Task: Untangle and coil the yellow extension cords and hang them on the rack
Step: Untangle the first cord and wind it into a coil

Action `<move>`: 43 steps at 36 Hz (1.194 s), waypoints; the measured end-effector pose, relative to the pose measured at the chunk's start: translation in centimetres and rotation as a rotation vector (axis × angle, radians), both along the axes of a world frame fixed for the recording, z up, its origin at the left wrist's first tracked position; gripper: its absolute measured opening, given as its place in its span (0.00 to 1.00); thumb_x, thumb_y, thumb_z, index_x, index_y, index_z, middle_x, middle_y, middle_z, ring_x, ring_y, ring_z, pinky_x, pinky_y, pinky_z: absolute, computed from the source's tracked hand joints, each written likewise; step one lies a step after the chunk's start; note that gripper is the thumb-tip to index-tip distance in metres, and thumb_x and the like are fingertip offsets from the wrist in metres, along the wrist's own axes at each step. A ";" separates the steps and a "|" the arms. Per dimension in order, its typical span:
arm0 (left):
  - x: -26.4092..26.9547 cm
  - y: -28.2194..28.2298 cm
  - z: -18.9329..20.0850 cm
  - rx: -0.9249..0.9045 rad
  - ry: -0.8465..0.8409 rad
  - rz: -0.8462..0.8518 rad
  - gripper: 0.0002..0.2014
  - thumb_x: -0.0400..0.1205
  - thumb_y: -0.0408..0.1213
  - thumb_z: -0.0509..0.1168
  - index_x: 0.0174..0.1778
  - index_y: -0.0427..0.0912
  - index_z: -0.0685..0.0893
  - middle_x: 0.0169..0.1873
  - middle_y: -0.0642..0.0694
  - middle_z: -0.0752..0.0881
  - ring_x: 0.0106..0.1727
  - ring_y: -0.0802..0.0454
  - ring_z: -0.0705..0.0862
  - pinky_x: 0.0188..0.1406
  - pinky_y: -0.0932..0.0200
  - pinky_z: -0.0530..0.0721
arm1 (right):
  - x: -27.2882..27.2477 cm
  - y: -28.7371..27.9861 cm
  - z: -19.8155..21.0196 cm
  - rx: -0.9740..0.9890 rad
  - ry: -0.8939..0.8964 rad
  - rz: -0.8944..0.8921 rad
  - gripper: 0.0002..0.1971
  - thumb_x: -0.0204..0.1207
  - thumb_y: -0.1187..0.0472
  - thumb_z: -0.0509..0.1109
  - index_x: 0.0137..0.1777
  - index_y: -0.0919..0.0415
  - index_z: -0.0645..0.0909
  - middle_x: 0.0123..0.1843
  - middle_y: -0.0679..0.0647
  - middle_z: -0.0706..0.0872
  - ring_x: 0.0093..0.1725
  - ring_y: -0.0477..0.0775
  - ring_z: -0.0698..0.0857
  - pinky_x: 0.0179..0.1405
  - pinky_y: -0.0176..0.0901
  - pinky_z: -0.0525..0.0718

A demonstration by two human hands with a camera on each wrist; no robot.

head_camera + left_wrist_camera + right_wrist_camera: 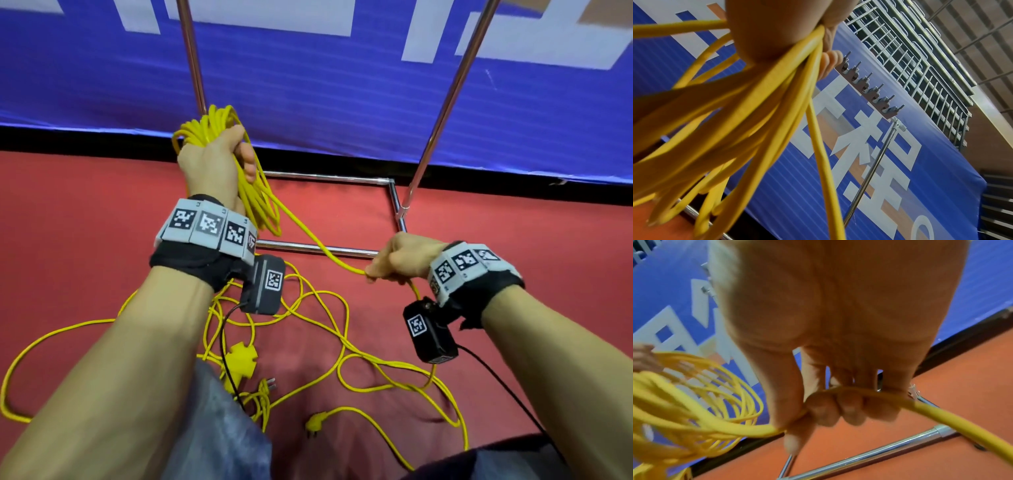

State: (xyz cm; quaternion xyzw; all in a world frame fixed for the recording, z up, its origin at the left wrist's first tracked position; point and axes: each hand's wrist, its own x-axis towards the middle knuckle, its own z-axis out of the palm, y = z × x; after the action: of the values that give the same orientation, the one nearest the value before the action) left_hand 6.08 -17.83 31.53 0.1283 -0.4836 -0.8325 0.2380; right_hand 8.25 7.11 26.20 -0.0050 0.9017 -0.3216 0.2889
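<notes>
- The blue banner with white lettering [342, 85] backs the red carpeted floor [85, 205]; only the left wrist view shows the chrome-poled rack's brown hook bar [867, 86] high up.
- The head view alone shows the rack's chrome floor frame [325, 248] and loose yellow extension cord [329, 329] tangled on the floor, with a yellow socket block [241, 358] and yellow plug [315, 423].
- The coiled yellow cord bundle [219, 133] sits raised in the left hand [214, 161], grip wrapped around it.
- The right hand [400, 257], lower, has its grip curled around one strand running from the coil; its blurred thumb perhaps presses it.
</notes>
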 end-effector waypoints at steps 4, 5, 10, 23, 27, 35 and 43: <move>0.0 -0.3 -0.2 -0.018 0.015 -0.053 0.12 0.79 0.25 0.64 0.28 0.36 0.76 0.14 0.44 0.75 0.14 0.49 0.69 0.17 0.65 0.64 | -0.3 -0.8 -0.1 0.056 0.108 -0.082 0.09 0.67 0.58 0.81 0.36 0.65 0.90 0.25 0.54 0.82 0.23 0.51 0.75 0.25 0.38 0.74; 0.1 -0.2 -0.2 -0.033 0.015 -0.066 0.13 0.79 0.26 0.64 0.28 0.36 0.76 0.14 0.44 0.76 0.14 0.48 0.69 0.17 0.64 0.64 | -0.4 -0.9 -0.2 0.059 0.150 -0.131 0.10 0.66 0.58 0.81 0.35 0.67 0.90 0.24 0.55 0.82 0.22 0.51 0.76 0.24 0.37 0.74; 0.5 0.8 -0.3 -0.121 -0.021 -0.155 0.11 0.80 0.28 0.65 0.31 0.35 0.77 0.13 0.43 0.76 0.15 0.48 0.69 0.20 0.61 0.66 | -1.2 -1.8 0.0 0.166 0.365 -0.324 0.10 0.68 0.60 0.78 0.33 0.68 0.87 0.22 0.55 0.79 0.22 0.54 0.78 0.22 0.37 0.73; 1.2 5.4 -2.4 -0.390 -0.259 -0.521 0.10 0.82 0.37 0.69 0.34 0.42 0.83 0.28 0.42 0.88 0.20 0.55 0.73 0.19 0.66 0.71 | -1.0 -6.4 4.0 -0.828 0.300 -0.535 0.11 0.76 0.73 0.53 0.36 0.63 0.72 0.25 0.56 0.70 0.20 0.49 0.65 0.18 0.34 0.63; 1.0 6.0 -2.7 -0.341 -0.286 -0.497 0.12 0.75 0.42 0.76 0.29 0.43 0.85 0.26 0.41 0.83 0.23 0.49 0.76 0.30 0.56 0.77 | 1.0 -7.3 4.5 -0.864 0.363 -0.297 0.09 0.72 0.81 0.57 0.40 0.71 0.77 0.28 0.62 0.79 0.23 0.52 0.80 0.24 0.39 0.80; 0.9 5.5 -2.2 -0.125 -0.323 -0.584 0.05 0.79 0.31 0.69 0.38 0.36 0.87 0.34 0.41 0.90 0.28 0.52 0.81 0.23 0.65 0.77 | 2.3 -6.3 3.1 -0.666 0.139 -0.174 0.15 0.84 0.55 0.65 0.42 0.67 0.73 0.27 0.64 0.85 0.23 0.58 0.85 0.29 0.51 0.88; -0.1 3.6 -1.9 -0.073 -0.230 -0.522 0.10 0.83 0.36 0.67 0.48 0.31 0.85 0.30 0.45 0.89 0.20 0.60 0.74 0.15 0.69 0.70 | 2.8 -3.9 2.4 -0.644 0.012 -0.064 0.20 0.88 0.60 0.52 0.38 0.65 0.77 0.21 0.53 0.74 0.21 0.52 0.71 0.26 0.43 0.73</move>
State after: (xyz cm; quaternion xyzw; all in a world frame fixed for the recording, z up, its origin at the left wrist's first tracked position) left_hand 5.98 -14.22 29.65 0.0847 -0.5536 -0.8276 -0.0364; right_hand 11.02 3.17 28.59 -0.0696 0.7551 -0.5992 0.2568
